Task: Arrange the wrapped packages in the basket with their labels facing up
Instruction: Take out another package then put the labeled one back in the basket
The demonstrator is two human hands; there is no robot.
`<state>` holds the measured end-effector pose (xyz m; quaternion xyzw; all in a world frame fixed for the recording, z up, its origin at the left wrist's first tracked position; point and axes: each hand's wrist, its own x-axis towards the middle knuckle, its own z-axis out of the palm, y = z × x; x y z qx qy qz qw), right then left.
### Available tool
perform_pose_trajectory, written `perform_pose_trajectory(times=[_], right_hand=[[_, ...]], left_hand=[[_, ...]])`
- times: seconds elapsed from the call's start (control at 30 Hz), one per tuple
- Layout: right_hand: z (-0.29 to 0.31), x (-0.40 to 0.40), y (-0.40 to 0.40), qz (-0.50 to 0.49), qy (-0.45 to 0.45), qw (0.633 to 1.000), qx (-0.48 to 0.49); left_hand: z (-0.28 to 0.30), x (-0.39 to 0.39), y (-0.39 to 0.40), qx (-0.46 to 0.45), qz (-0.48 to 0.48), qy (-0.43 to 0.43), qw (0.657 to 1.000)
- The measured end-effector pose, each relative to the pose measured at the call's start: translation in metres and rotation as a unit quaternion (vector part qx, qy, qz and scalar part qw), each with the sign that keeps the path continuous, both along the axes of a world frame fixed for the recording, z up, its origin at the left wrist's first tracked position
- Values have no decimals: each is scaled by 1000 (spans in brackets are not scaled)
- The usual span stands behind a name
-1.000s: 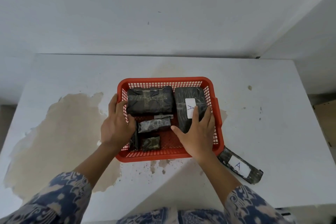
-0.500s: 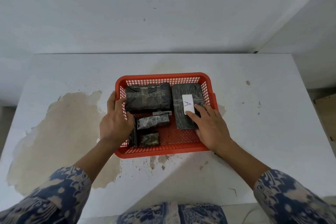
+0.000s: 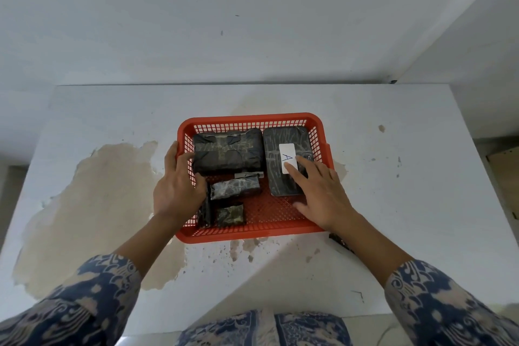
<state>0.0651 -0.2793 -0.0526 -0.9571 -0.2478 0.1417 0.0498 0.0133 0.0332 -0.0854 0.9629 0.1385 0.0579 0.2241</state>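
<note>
At three o'clock inside the red basket, the right hand rests flat — fingers spread apart — on the package labelled A. Left hand grips the nine o'clock rim, fingers clamped over it.

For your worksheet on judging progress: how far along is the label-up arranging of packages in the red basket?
Done: the flat package lies in the basket, its "A" label up. In hand: the right hand rests fingers on it; the left hand grips the rim. Left: the large package and smaller ones show no labels.
</note>
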Motion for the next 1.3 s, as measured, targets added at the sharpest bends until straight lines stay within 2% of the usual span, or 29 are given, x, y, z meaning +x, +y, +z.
perform_pose_trajectory(times=[0.1,0.17,0.23,0.33,0.4,0.47,0.53,0.63,0.77,0.87,0.93,1.0,1.13,1.2,1.3], right_hand=[[15,-3,-15,-37,-22,993,110],[23,-10,-38,-98,-64,972,203],[24,-19,-71,-167,-89,948,258],[17,-42,-117,-241,-9,940,242],[6,-65,-139,-251,70,948,180],[-8,-87,-150,-245,110,958,101],[-22,-102,-153,-252,125,959,44],[-37,-114,-153,-266,102,959,20],[-38,-119,-154,-316,56,944,79],[-20,-113,-153,-374,4,905,202],[1,-106,-146,-395,6,876,278],[23,-96,-134,-389,51,861,323],[50,-72,-98,-322,140,866,357],[54,-62,-77,-278,171,876,356],[51,-52,-50,-206,202,907,306]], left_hand=[[1,0,0,6,-2,-3,1000],[2,1,0,12,-3,-6,1000],[2,1,0,17,-8,-8,1000],[2,1,1,26,-4,-3,1000],[2,1,1,30,-6,-3,1000],[2,1,1,35,-13,-6,999],[2,1,2,42,-14,-5,999],[2,1,1,48,-14,-4,999],[2,1,-1,51,-16,-1,999],[3,1,-1,52,-11,4,999],[4,1,-1,51,-7,5,999],[5,1,-2,45,-6,4,999],[6,1,-2,35,-2,2,999],[6,1,-2,31,1,-1,1000],[8,0,-4,16,4,2,1000]])
